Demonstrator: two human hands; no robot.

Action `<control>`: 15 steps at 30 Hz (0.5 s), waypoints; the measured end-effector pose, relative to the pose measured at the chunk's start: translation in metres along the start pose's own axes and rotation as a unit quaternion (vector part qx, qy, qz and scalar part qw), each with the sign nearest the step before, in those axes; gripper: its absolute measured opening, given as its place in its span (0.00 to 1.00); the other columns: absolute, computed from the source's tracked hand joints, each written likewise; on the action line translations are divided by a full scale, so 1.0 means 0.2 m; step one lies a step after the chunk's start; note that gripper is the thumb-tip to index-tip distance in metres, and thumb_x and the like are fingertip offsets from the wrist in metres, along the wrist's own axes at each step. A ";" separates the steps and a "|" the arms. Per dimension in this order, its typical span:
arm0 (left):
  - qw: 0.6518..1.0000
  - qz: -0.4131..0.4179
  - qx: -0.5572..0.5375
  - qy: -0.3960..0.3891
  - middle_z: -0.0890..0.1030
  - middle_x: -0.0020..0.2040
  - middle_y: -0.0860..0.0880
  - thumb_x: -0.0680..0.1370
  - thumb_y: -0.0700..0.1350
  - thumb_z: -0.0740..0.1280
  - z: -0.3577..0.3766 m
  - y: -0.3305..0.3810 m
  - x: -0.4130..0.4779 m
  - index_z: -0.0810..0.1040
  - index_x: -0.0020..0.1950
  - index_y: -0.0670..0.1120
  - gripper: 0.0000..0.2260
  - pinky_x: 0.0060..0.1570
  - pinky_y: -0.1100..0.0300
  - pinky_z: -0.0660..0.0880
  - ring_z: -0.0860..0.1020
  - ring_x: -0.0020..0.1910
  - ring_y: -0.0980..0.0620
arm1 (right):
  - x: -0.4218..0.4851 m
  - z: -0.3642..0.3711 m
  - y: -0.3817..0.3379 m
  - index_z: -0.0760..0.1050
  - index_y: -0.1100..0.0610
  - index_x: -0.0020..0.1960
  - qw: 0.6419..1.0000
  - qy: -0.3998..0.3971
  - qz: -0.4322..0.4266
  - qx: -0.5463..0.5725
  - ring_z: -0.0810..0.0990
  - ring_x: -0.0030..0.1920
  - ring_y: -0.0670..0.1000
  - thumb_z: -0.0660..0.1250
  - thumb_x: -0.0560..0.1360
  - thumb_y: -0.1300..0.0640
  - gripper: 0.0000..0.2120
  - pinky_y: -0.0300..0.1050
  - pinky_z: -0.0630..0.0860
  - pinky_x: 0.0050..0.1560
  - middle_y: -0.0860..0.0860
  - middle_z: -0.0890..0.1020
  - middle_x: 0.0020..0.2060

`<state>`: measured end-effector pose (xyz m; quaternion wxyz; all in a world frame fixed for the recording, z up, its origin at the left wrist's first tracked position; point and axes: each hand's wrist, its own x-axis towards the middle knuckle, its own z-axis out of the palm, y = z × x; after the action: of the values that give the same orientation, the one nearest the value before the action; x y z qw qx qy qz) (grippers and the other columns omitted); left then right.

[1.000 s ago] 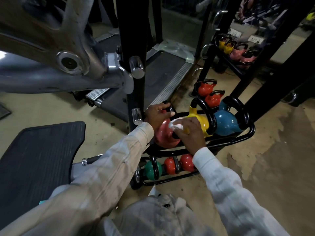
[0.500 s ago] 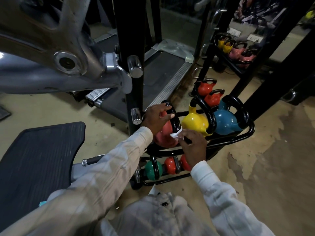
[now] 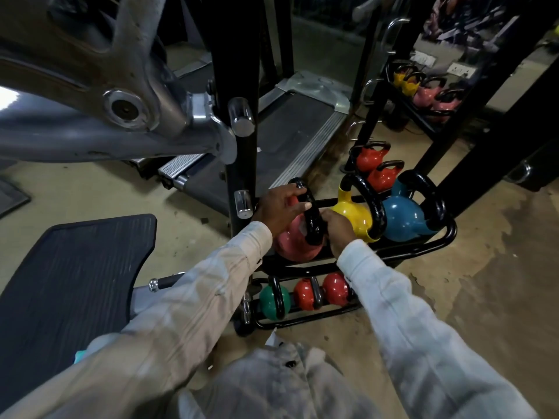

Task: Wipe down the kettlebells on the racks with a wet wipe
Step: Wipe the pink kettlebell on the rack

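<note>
- The left hand (image 3: 279, 207) sits on top of the pink kettlebell (image 3: 290, 244), a round, glossy weight with a thick black loop handle (image 3: 311, 220). Its fingers are curled over the crown of the handle, and the thumb lies straight along the near side.
- The right hand (image 3: 338, 229) is pressed against the right leg of the same handle, back of the hand upward. Its fingers are curled in round the handle, with the tips hidden behind it.
- The wet wipe cannot be made out; a pale patch on the pink body beside the handle may be wipe or glare.
- The pink kettlebell stands at the left end of the upper tier of a low black tubular steel rack (image 3: 423, 246).
- Just beside it to the right stands a yellow kettlebell (image 3: 352, 213) with a black handle, then a larger blue kettlebell (image 3: 402, 220) at the right end.
- On the lower tier are a small green kettlebell (image 3: 270, 300) and two small red kettlebells (image 3: 304, 294), side by side.
- Behind the rack sit two orange-red kettlebells (image 3: 376, 169).
- Far off at the upper right, a second dark rack carries yellow and pink kettlebells (image 3: 423, 95).
- A grey treadmill deck (image 3: 290, 131) lies beyond the black upright post.
- A silver metal machine frame (image 3: 121, 107) fills the upper left, and a black ribbed pad (image 3: 69, 267) sits lower left.
- The beige floor (image 3: 484, 297) is stained and patchy.
</note>
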<state>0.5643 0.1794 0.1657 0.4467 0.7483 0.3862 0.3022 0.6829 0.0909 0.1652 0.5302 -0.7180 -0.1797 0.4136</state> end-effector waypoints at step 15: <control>0.998 0.026 0.004 0.049 0.83 0.56 0.47 0.75 0.43 0.71 0.04 -0.01 0.00 0.83 0.56 0.44 0.11 0.56 0.73 0.70 0.79 0.56 0.53 | -0.10 -0.15 0.16 0.82 0.44 0.48 0.775 0.071 -0.483 -0.402 0.75 0.56 0.53 0.72 0.70 0.50 0.07 0.51 0.70 0.57 0.47 0.78 0.53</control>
<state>0.5698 0.1758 0.1610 0.4161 0.7444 0.3891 0.3484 0.6897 0.0470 0.1476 0.3348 -0.7120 -0.6144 -0.0589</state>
